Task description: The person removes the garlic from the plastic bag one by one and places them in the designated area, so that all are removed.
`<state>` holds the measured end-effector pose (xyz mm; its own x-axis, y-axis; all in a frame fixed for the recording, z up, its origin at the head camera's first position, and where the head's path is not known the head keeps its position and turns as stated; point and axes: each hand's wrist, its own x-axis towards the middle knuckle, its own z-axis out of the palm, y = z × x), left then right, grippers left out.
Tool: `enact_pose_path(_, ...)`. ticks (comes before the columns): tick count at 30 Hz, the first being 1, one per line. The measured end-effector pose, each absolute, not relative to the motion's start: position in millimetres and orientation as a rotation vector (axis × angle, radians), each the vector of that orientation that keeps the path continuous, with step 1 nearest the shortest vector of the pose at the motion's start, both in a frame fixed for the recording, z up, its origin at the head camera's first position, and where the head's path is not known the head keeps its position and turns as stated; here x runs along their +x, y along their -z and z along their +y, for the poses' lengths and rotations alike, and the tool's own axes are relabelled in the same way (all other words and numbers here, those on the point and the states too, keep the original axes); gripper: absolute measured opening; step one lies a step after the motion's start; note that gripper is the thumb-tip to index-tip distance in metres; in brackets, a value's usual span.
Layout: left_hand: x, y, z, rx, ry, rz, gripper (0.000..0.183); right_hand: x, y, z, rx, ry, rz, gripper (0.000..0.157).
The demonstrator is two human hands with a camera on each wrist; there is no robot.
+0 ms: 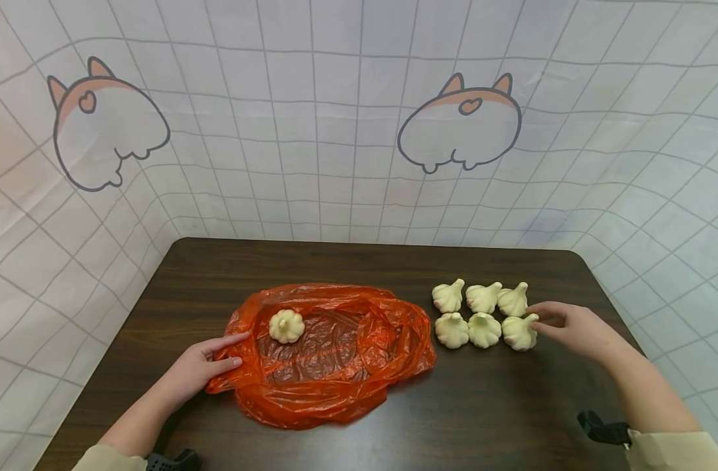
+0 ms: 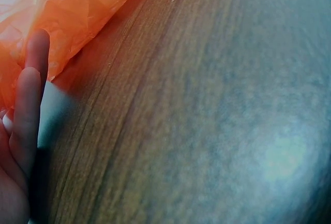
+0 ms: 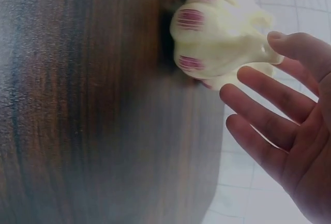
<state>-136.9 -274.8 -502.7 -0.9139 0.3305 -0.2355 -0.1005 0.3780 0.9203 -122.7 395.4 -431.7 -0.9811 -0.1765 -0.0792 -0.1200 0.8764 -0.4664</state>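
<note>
In the head view an orange-red plastic bag (image 1: pixel 335 402) lies spread on the table with its mouth facing up. One garlic bulb (image 1: pixel 287 326) sits inside, toward the left. My left hand (image 1: pixel 190 373) holds the bag's left edge between thumb and fingers; the left wrist view shows the fingers (image 2: pixel 27 105) against the orange plastic (image 2: pixel 83 17). At the right, my right hand (image 1: pixel 579 330) pinches the stem of the front-right garlic bulb (image 1: pixel 519 333). Up close, that bulb (image 3: pixel 212 40) has purple streaks, and the thumb is at its stem tip while the other fingers are spread.
Several more garlic bulbs (image 1: pixel 482 297) stand in two short rows between the bag and my right hand. The dark wooden table (image 1: pixel 453 418) has rounded far corners. A white gridded curtain (image 1: pixel 359 163) with cartoon animals hangs around the back and sides.
</note>
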Motion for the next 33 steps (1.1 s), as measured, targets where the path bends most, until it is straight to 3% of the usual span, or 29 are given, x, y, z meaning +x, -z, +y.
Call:
enact_pose_path(15, -137.6, 503.5, -275.2, 0.195, -1.56, 2.249, 0.058, -123.8, 409.6, 388.9, -0.289, 0.726, 2.997, 0.043)
enact_pose_path(33, -137.6, 504.9, -275.3, 0.177, -1.543, 2.262, 0.058, -133.9, 373.4, 341.3, -0.398, 0.729, 3.003, 0.041)
